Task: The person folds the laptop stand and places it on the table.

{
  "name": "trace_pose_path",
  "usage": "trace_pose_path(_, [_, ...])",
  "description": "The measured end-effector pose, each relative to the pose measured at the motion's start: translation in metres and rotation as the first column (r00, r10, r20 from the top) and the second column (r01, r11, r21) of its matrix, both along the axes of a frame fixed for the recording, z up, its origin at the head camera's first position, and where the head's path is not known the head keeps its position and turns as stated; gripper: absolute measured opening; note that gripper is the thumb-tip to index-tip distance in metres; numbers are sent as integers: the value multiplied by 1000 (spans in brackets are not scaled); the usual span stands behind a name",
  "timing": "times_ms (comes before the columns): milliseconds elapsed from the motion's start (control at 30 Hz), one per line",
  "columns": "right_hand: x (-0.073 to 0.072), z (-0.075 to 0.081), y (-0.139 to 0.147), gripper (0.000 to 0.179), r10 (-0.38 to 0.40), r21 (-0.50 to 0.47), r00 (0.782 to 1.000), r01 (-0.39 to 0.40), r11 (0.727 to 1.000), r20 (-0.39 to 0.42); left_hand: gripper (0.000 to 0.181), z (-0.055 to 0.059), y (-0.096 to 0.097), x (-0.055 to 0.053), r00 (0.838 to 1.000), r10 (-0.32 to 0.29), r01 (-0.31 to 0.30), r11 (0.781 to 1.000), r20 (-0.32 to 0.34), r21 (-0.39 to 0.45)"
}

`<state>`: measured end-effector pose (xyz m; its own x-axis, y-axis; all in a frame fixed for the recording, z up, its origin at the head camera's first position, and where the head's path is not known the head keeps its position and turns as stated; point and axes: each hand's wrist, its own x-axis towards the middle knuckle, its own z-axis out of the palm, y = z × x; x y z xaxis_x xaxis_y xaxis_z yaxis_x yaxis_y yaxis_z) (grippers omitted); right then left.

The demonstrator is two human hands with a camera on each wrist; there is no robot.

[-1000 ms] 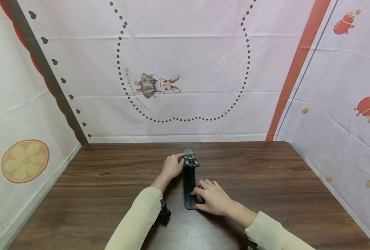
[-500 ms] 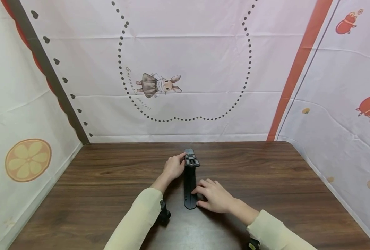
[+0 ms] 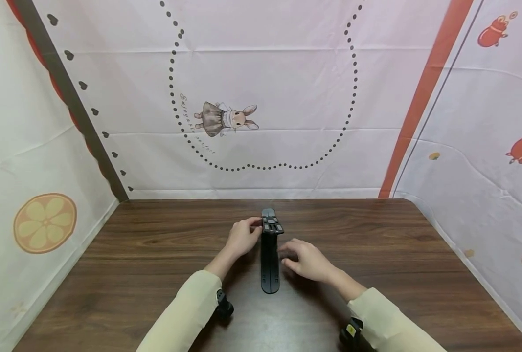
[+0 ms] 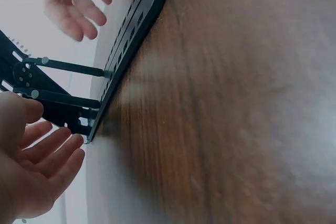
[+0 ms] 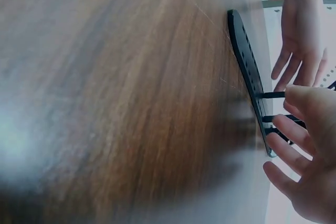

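Note:
A black folding stand (image 3: pixel 270 264) is set up on the table, its long slotted base lying flat. Several struts (image 4: pixel 71 98) link that base to a tilted upper plate (image 3: pixel 271 225) with light grey pads at the far end. Beside the plate's left edge is my left hand (image 3: pixel 244 237), its fingers loosely bent; whether the fingertips touch it is hard to tell. My right hand (image 3: pixel 308 261) hovers just right of the base with relaxed, spread fingers. Nothing is held in it. In the right wrist view, the struts are partly hidden behind my right hand (image 5: pixel 310 145).
The stand rests on a dark brown wooden table (image 3: pixel 177 220). Printed white cloth (image 3: pixel 287 98) walls it in at the back and both sides. A small black device (image 3: pixel 223 307) is worn on my left wrist, another (image 3: pixel 351 332) on my right.
My right hand has let go of the base's near end and moved slightly up and away to the right. My left hand's fingertips have drawn back a little from the plate. The stand stays put.

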<state>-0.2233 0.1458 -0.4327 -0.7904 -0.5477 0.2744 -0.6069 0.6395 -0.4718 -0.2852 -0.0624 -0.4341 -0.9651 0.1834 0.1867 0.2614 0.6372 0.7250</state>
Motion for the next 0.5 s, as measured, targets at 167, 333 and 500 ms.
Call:
trace_pose_path(167, [-6,-3,-3,25,-95,-82,995,95,992,12,23,0,-3,6,1000,1,-1,1000,0,8])
trace_pose_path(333, [-12,-4,-7,27,-124,-148,992,128,981,32,17,-2,-6,13,999,-31,31,1000,-21,5])
trace_pose_path(500, [-17,-6,-13,25,-138,-187,989,145,972,54,14,-5,-4,18,999,-50,51,998,-18,24])
